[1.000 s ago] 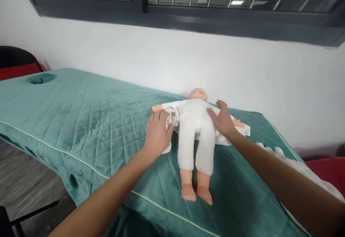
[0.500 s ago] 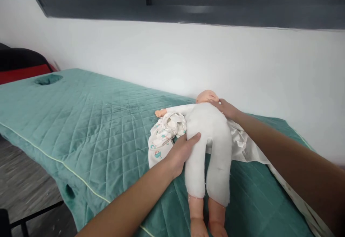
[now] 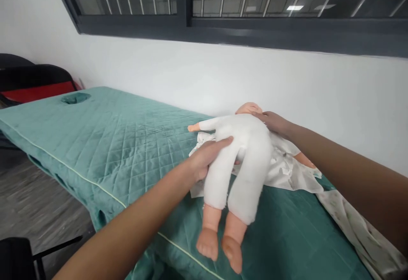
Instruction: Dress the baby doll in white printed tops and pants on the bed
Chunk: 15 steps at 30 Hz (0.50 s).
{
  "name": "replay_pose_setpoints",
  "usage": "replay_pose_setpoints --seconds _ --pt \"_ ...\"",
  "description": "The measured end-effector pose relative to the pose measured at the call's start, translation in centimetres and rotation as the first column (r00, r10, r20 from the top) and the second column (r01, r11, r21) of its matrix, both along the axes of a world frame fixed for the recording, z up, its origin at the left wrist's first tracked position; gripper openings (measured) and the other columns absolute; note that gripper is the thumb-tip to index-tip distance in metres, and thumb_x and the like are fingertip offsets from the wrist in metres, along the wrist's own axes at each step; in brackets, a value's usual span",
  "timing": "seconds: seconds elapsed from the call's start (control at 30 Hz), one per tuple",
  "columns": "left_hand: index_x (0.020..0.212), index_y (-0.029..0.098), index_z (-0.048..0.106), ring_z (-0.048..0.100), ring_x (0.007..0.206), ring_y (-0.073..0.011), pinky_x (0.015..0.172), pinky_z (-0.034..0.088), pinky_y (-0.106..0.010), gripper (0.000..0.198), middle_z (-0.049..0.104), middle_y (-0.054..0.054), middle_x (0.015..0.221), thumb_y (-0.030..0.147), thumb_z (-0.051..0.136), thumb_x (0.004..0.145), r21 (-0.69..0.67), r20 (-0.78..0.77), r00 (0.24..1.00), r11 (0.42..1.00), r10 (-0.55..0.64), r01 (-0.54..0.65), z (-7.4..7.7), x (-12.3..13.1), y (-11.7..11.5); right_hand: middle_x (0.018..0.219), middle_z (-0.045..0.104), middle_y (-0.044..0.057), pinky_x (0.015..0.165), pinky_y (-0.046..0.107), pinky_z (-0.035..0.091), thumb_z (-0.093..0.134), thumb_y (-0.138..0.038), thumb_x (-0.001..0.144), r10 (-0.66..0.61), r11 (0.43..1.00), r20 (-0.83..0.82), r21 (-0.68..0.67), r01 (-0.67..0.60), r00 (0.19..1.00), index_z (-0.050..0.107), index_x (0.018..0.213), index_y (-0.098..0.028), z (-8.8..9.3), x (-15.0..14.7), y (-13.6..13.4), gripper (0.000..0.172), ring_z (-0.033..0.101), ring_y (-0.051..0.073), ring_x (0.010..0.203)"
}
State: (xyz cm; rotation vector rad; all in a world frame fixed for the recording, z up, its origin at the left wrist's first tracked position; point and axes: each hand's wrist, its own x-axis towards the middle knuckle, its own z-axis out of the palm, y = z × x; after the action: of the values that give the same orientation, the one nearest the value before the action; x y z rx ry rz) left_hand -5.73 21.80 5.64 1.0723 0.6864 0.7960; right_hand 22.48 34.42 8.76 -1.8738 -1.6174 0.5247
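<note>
A baby doll [image 3: 245, 152] with a white cloth body and bare pink feet is lifted off the green quilted bed [image 3: 105, 135], its legs hanging toward me. My left hand [image 3: 208, 154] grips it under the hip and upper thigh. My right hand [image 3: 272, 122] cups the back of its head and neck. A white printed garment [image 3: 287, 171] lies spread on the bed beneath the doll, partly hidden by it.
The white wall runs close behind the bed, under a dark-framed barred window [image 3: 223, 8]. A face hole [image 3: 75, 98] sits at the bed's far left end. A red and black chair [image 3: 35, 86] stands beyond it. Printed cloth [image 3: 363, 237] trails off the bed's right edge.
Both hands moved from resting beside the doll to gripping it, left under the hip, right behind the head. The doll has risen off the bed, and its legs now hang free.
</note>
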Motion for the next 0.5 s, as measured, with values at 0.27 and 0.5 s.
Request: replay_pose_setpoints --seconds 0.27,0.5 --pt "0.097 0.018 0.072 0.073 0.082 -0.032 0.071 0.06 -0.048 0.045 0.075 -0.012 0.083 0.058 0.062 0.081 0.271 -0.19 0.926 0.924 0.327 -0.27 -1.2 -11.9 6.3 0.142 0.052 0.026 0.092 0.045 0.054 0.059 -0.082 0.069 0.067 0.988 -0.038 -0.135 -0.071 0.997 0.044 0.141 -0.008 -0.7 -13.4 6.5 0.104 0.059 0.036 0.12" --pt "0.097 0.017 0.07 0.072 0.082 -0.0308 0.073 0.058 -0.049 0.047 0.073 -0.011 0.076 0.06 0.058 0.084 0.292 -0.376 0.849 0.917 0.372 -0.272 -2.6 -20.1 12.3 0.124 0.065 0.02 0.09 0.043 0.054 0.07 -0.067 0.071 0.257 0.964 -0.147 -0.036 -0.265 0.955 0.061 0.119 -0.013 -2.8 -22.4 14.5 0.073 0.062 0.034 0.112"
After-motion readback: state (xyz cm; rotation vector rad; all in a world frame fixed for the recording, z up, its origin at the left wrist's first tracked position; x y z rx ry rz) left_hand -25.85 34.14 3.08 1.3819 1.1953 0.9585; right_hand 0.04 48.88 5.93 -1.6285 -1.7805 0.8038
